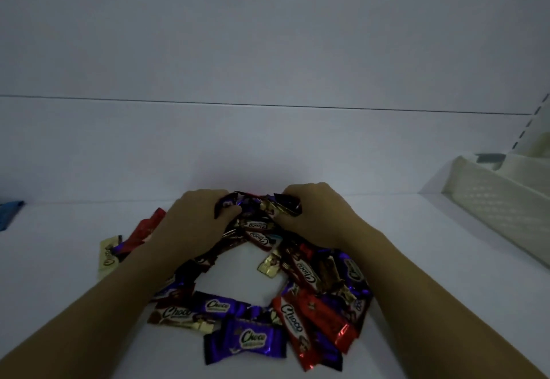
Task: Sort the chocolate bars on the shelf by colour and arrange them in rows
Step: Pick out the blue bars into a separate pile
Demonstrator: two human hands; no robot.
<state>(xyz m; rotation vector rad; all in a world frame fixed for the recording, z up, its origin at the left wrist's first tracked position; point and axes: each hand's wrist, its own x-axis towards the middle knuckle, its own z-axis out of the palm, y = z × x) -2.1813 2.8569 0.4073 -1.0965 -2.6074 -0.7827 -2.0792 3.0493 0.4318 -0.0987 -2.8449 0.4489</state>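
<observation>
Head view: left hand [190, 221] and right hand [312, 215] each clutch chocolate bars [257, 226] beyond the purple Choco bar [247, 340]; likely light, slick foil, best pinched mid-body.

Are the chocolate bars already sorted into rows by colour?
No, the chocolate bars lie in one mixed heap, purple, red and brown jumbled together.

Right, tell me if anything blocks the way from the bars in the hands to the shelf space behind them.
Nothing visible does. The left hand and right hand grip bunched chocolate bars at the pile's far edge; the white basket stands well off to the right of the shelf.
</observation>
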